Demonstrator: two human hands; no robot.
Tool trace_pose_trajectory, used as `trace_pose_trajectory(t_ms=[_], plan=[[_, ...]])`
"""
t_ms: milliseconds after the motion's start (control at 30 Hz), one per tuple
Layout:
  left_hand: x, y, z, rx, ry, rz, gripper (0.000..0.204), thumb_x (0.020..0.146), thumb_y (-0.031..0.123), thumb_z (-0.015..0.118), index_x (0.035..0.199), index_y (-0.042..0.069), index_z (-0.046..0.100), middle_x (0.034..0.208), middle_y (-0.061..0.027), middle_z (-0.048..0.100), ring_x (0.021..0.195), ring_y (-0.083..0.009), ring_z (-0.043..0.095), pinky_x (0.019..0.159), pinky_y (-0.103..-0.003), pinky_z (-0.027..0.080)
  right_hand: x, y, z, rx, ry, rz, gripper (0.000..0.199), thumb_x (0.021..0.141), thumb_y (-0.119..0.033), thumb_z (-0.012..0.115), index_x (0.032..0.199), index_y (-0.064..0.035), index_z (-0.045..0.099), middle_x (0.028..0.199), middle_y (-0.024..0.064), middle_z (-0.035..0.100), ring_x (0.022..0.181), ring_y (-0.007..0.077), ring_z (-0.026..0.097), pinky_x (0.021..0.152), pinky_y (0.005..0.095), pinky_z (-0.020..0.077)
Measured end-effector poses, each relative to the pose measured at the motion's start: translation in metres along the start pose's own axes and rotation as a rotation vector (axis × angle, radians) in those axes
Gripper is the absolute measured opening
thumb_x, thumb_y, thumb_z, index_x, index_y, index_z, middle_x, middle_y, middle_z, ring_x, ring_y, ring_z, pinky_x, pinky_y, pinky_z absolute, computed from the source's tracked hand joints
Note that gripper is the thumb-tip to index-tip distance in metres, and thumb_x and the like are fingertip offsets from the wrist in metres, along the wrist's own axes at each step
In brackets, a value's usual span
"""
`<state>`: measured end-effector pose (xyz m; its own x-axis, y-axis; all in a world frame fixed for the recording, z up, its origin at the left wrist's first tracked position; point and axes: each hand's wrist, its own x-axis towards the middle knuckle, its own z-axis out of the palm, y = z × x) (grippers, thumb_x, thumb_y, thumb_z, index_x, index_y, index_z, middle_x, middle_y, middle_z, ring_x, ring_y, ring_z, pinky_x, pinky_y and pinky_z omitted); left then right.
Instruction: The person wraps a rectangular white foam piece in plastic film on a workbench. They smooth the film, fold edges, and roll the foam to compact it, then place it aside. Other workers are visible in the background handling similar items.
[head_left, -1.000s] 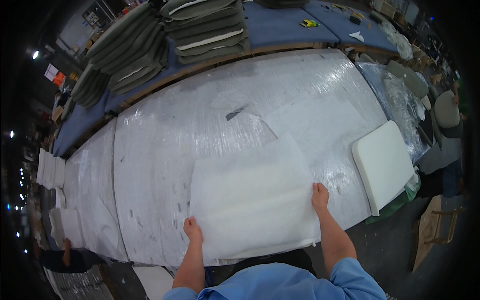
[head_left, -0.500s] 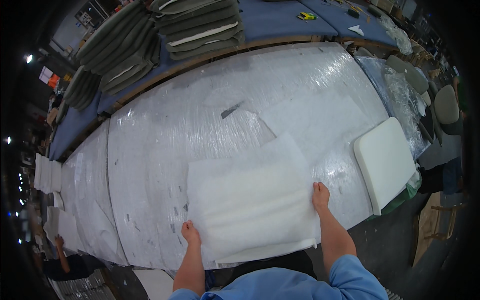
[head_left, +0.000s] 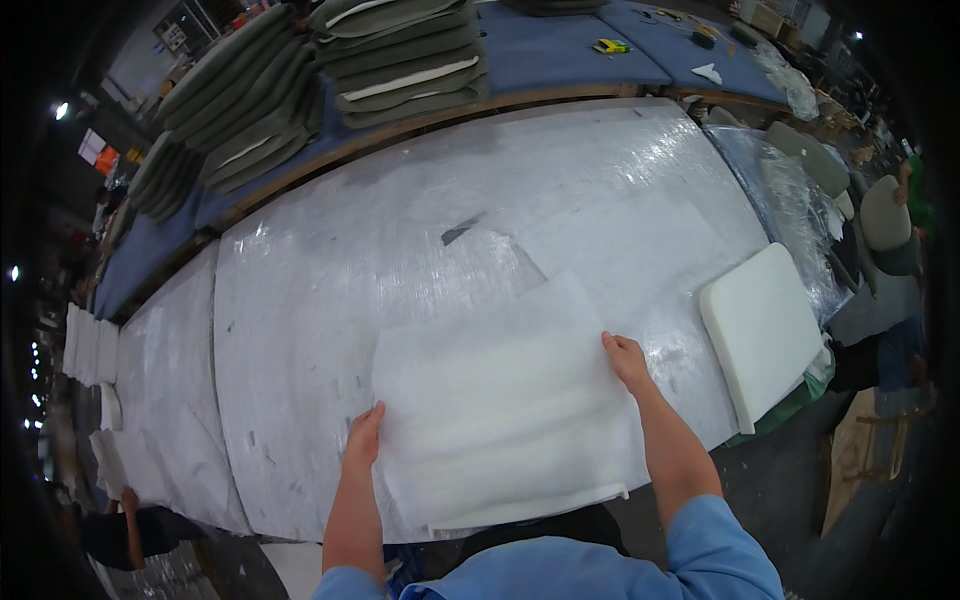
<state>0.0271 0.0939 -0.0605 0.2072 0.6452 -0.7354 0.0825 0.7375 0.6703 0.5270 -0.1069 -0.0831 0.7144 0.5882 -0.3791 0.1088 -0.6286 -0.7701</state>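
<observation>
A thin white batting sheet (head_left: pixel 470 350) lies over a thicker cream-white foam pad (head_left: pixel 520 440), whose shape shows through in soft folds. A strip of the pad's near edge sticks out by my body. My left hand (head_left: pixel 366 434) is closed at the sheet's left edge, thumb up. Farther up on the opposite side, my right hand (head_left: pixel 626 360) pinches the right edge of the sheet. A second flat white sheet (head_left: pixel 640 240) lies beyond it on the film-wrapped table (head_left: pixel 330 260).
A white foam seat cushion (head_left: pixel 765 330) rests at the table's right edge. Behind, a blue bench (head_left: pixel 550 55) carries stacks of grey-green cushions (head_left: pixel 405 60) and a yellow box (head_left: pixel 611 46). At the far left, another person's hand (head_left: pixel 130 500) touches white sheets.
Both my hands have moved away from me along the sheet's side edges, the left one also slightly outward. The sheet and pad have barely shifted.
</observation>
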Motion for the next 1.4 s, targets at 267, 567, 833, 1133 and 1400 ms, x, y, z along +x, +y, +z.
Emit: trace_pose_trajectory(t_ms=[267, 567, 833, 1133, 1400], plan=[[0.013, -0.002, 0.008, 0.066, 0.502, 0.110, 0.039, 0.095, 0.026, 0.078, 0.122, -0.001, 0.070, 0.111, -0.0077, 0.071, 0.100, -0.0180, 0.062, 0.088, -0.034, 0.051, 0.014, 0.022, 0.019, -0.198, 0.273, -0.093, 0.037, 0.103, -0.032, 0.062, 0.086, 0.0016, 0.067, 0.073, 0.0145, 0.063, 0.067, 0.0259, 0.058, 0.069, 0.0413, 0.0467], [0.013, -0.013, 0.008, -0.012, 0.518, 0.092, 0.036, 0.098, 0.024, 0.075, 0.126, 0.001, 0.068, 0.115, -0.0081, 0.070, 0.101, -0.0197, 0.063, 0.088, -0.035, 0.052, 0.019, 0.030, 0.017, -0.197, 0.261, -0.064, 0.039, 0.103, -0.035, 0.061, 0.091, 0.0005, 0.070, 0.081, 0.0185, 0.069, 0.073, 0.0339, 0.063, 0.072, 0.0455, 0.0484], [0.043, 0.045, -0.007, 0.052, 0.031, -0.242, 0.059, 0.103, 0.048, 0.065, 0.140, 0.003, 0.058, 0.127, -0.0097, 0.069, 0.115, -0.0272, 0.064, 0.101, -0.040, 0.051, 0.054, -0.017, 0.007, 0.136, -0.070, 0.222, 0.058, 0.102, -0.052, 0.061, 0.087, 0.0035, 0.071, 0.074, 0.0052, 0.065, 0.072, 0.0193, 0.057, 0.070, 0.0413, 0.0479], [0.091, 0.055, 0.012, 0.148, 0.166, -0.037, 0.044, 0.099, 0.033, 0.074, 0.127, 0.000, 0.066, 0.116, -0.0093, 0.071, 0.102, -0.0220, 0.067, 0.087, -0.039, 0.056, 0.078, -0.031, 0.034, -0.065, -0.045, 0.097, 0.043, 0.100, -0.037, 0.065, 0.083, 0.0018, 0.067, 0.069, 0.0072, 0.059, 0.067, 0.0181, 0.051, 0.066, 0.0384, 0.0453], [0.086, 0.026, 0.009, 0.150, 0.394, 0.091, 0.042, 0.104, 0.032, 0.065, 0.130, -0.001, 0.065, 0.112, -0.0066, 0.070, 0.100, -0.0191, 0.063, 0.085, -0.036, 0.054, 0.068, -0.020, 0.020, -0.019, -0.032, 0.117, 0.043, 0.101, -0.042, 0.066, 0.088, -0.0010, 0.067, 0.073, -0.0017, 0.054, 0.069, 0.0121, 0.045, 0.063, 0.0346, 0.0416]])
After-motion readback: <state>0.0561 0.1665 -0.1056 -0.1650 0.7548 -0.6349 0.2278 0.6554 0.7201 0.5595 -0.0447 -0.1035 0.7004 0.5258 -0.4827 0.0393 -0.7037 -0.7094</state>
